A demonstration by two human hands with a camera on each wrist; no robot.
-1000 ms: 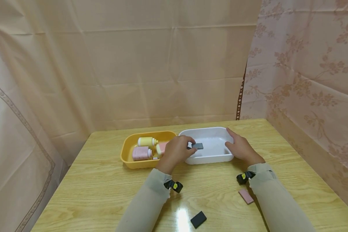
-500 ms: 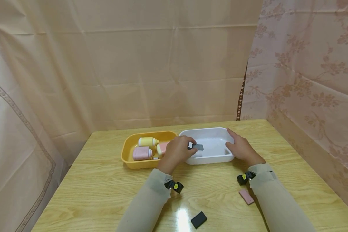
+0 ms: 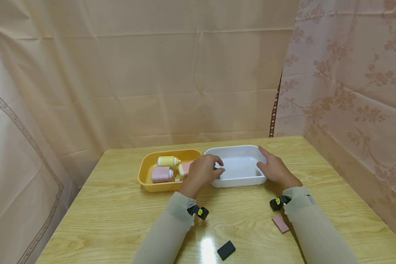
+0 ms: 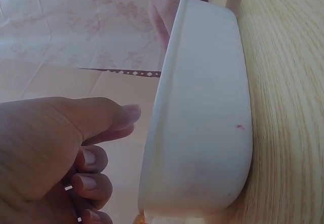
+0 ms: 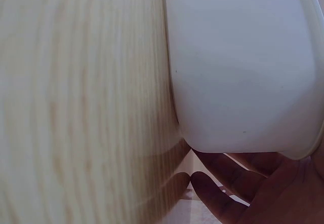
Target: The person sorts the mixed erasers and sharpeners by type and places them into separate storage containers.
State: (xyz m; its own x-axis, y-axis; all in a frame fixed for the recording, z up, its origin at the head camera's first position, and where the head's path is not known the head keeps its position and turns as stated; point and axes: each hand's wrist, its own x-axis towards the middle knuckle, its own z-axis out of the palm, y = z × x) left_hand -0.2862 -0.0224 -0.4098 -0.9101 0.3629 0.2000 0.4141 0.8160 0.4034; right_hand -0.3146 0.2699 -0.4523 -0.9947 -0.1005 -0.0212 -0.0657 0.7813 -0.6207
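My left hand (image 3: 202, 170) hovers over the left rim of a white tub (image 3: 232, 147), fingers curled. A sliver of a small dark card (image 3: 215, 169) shows pinched between thumb and fingers. In the left wrist view the left hand (image 4: 61, 148) has its thumb out and fingers curled beside the white tub's wall (image 4: 202, 107); the card is hidden there. My right hand (image 3: 275, 168) rests with relaxed fingers against the tub's right end. The right wrist view shows the right hand (image 5: 243, 183) lying along the tub's outer wall (image 5: 238, 67).
An orange tub (image 3: 145, 167) left of the white one holds a yellow bottle (image 3: 166, 160) and a pink bottle (image 3: 160, 174), lying down. On the wooden table (image 3: 112, 212) near me lie a black card (image 3: 226, 250) and a pink card (image 3: 279, 223). Curtains enclose the back and sides.
The dark card stuck out over the white tub before; it has drawn in and down until only a sliver shows at my left fingertips. The right hand has not moved.
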